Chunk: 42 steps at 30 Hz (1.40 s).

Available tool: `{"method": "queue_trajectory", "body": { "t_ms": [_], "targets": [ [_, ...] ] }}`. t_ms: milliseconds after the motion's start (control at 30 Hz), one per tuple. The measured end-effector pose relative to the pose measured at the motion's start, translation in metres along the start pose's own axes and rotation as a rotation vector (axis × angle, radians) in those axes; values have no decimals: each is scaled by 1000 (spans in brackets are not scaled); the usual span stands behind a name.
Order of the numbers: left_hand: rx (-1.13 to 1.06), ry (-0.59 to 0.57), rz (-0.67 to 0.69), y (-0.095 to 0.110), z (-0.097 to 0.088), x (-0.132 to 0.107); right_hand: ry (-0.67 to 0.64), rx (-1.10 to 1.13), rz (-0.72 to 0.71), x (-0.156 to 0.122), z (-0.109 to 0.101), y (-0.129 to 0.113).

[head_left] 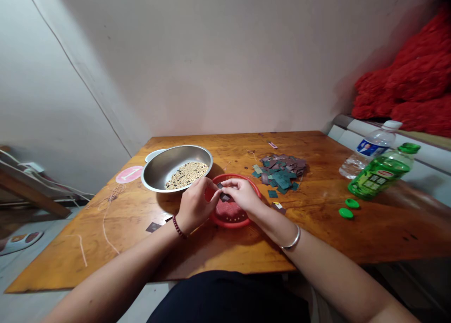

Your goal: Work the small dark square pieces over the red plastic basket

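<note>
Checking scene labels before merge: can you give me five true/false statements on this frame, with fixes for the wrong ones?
1. The left hand and right hand meet at a dark piece over the red plastic basket. True.
2. The steel bowl stands right of the basket. False: it stands to the left.
3. A silver bangle circles the right wrist. True.
4. Two green caps lie inside the bowl. False: they lie on the wooden table.
5. A pile of green and brown pieces lies right of the basket. True.
</note>
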<state>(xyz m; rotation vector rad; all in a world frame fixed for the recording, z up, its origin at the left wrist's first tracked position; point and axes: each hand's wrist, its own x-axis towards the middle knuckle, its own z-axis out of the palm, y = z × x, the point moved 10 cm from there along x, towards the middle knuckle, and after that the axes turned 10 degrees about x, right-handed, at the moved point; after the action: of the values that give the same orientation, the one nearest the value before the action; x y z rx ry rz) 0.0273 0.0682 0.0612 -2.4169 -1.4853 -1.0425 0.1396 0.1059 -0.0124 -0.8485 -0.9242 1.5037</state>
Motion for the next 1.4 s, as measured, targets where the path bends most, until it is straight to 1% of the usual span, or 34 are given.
{"method": "queue_trajectory", "body": {
  "t_ms": [200,367,567,667,767,967,1100,1233,1400],
  "targets": [
    [40,33,-49,-4,-3,0,32,-6,-8,-1,-2,-2],
    [-15,19,-30,-2,-1,0,20,-6,-3,-1,-1,-1],
    [-38,14,-84,-9,2,-1,12,-20,-21,0,-1,-2],
    [-59,-1,-68,-8,4,-1,12,-22,-18,0,-2,-2],
    [-54,-18,-52,-7,6,-1,-11,-6,-11,0,1,-1],
    [-51,2,-91,-14,7,0,-5,-27,-1,-1,0,-1],
    [-60,-26,-93,-12,10,-1,-7,2,1,0,0,1],
    [-63,-12,-97,-10,7,-2,-12,2,-7,1,-1,2],
    [-78,15,-125,-13,3,-1,-33,-54,-7,-2,2,0]
  ]
}}
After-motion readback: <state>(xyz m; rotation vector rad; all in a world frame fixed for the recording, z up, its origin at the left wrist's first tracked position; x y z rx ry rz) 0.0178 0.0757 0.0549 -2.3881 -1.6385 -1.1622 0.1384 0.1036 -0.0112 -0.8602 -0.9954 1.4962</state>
